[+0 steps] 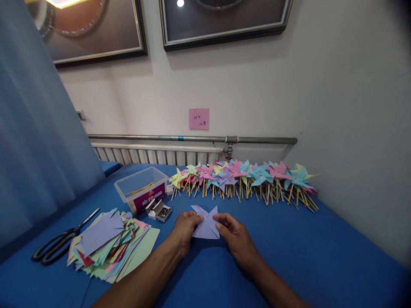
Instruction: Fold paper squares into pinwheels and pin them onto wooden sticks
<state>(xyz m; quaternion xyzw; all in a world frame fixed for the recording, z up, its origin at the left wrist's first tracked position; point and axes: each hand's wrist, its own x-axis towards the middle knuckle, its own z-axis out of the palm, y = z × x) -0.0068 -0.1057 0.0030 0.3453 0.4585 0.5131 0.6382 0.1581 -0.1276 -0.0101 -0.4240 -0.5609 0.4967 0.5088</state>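
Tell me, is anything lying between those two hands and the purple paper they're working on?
Nothing visible. The left hand and right hand both touch the purple paper; the small box of pins sits off to the left.

Soft, even daylight fills the room; ceiling lamps glare in the glass of two dark-framed wall pictures point(224, 19). Corners darken, and straight lines bow at the edges.

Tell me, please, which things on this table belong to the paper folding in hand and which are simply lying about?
In hand:
lavender paper piece, pinched by left hand and right hand
stack of coloured paper
small box of pins
clear tub of sticks
row of finished pinwheels

Lying about:
scissors, untouched
pink note on the wall
framed pictures
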